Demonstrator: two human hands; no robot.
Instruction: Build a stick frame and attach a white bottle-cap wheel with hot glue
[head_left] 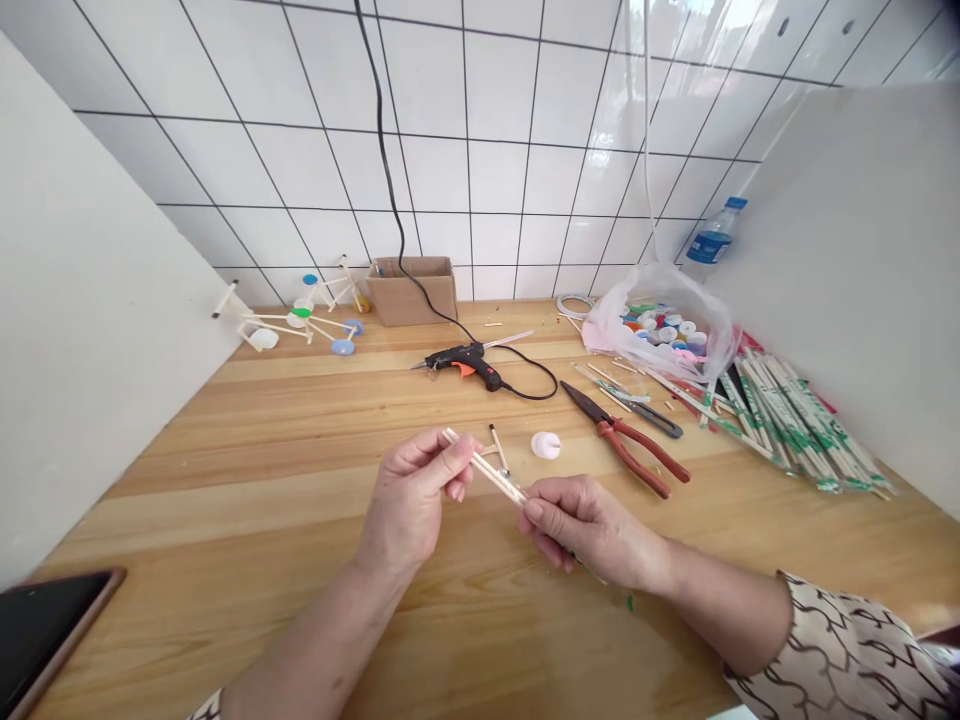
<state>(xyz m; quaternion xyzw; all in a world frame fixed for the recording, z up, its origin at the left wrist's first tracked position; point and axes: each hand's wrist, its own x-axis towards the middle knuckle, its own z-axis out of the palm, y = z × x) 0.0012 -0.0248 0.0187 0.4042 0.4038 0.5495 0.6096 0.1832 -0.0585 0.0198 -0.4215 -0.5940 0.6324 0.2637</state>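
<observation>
A pair of pale wooden chopsticks [495, 476] is held slantwise between my two hands above the table. My left hand [414, 492] pinches the upper left end between thumb and fingers. Around the lower right end, the fingers of my right hand [583, 527] are closed, hiding that part. Just behind the sticks lies a small joined piece of short sticks with dark tips [498, 446], partly covered by them. Beside it sits a whitish bottle cap [546, 445]. Pliers with red handles [628, 440] rest to the right, jaws toward the wall.
A black glue gun [466, 364] with its cord lies mid-table. Behind are a cardboard box [412, 292] and stick-and-cap models [300, 318]. To the right are a bag of caps [664, 325], a utility knife [637, 402], wrapped chopsticks [806, 415] and a bottle [712, 240]. A phone [49, 630] lies front left.
</observation>
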